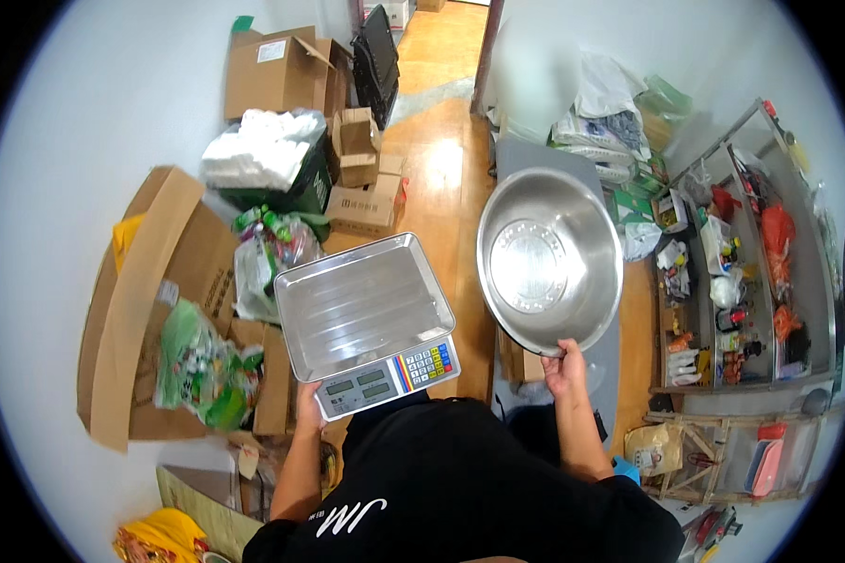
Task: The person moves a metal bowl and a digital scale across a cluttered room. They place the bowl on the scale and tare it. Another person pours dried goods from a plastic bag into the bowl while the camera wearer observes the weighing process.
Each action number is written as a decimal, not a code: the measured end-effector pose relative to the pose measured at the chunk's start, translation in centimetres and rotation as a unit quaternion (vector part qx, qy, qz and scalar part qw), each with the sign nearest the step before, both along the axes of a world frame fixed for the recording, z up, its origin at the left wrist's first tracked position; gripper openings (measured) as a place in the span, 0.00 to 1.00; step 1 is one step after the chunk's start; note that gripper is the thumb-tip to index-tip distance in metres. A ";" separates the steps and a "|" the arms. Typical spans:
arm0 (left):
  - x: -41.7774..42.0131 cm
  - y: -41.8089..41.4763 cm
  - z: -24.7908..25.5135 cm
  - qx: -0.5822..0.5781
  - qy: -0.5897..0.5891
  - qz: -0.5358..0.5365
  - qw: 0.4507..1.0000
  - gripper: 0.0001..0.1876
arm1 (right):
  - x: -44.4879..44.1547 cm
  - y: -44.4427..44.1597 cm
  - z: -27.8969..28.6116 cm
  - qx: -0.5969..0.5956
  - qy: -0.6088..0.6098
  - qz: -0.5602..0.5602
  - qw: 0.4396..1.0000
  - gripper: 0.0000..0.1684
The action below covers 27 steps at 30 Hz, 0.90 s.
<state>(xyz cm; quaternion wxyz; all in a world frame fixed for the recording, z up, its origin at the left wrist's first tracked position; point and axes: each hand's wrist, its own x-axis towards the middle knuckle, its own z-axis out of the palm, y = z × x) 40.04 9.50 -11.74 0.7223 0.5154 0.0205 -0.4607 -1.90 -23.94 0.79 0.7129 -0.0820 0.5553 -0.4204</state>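
Observation:
Held at its lower left corner by my left hand (310, 408), a digital price-computing scale (387, 383) is tilted in front of my body. Its shallow metal weighing tray (362, 302) has nothing in it. A keypad and several small display windows line the scale's near side. My right hand (565, 371) grips the near rim of a large stainless steel basin (591, 260). The basin has no contents and its inside faces up toward me. It is over a long grey surface (553, 156); whether it rests there I cannot tell.
At left are a large open cardboard box (144, 310), bags of plastic bottles (211, 366) and smaller cartons (362, 207). A folded black chair-like item (377, 67) leans beside the doorway. Metal shelving (767, 281) with bottles and bags lines the right side. Wood-look floor (436, 169) runs between.

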 end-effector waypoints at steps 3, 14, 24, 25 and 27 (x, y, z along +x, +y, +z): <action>4.4 -9.2 1.0 0.016 0.070 -0.047 0.996 0.28 | 2.1 -5.6 -0.1 0.048 0.011 -0.028 0.998 0.07; 17.5 -51.7 6.9 0.000 0.102 -0.100 0.990 0.32 | 12.5 -35.8 -6.5 0.113 -0.054 -0.165 0.978 0.08; 28.2 -81.2 9.3 -0.052 0.023 0.025 0.998 0.29 | 31.8 -78.6 -12.6 0.166 -0.106 0.062 0.978 0.06; 29.9 -83.6 8.8 -0.032 0.028 0.032 0.999 0.29 | 36.3 -82.6 -10.7 0.177 -0.089 0.066 0.978 0.05; 33.8 -89.0 7.3 0.006 0.048 0.033 0.998 0.30 | 43.1 -90.5 -9.4 0.141 -0.107 0.088 0.980 0.04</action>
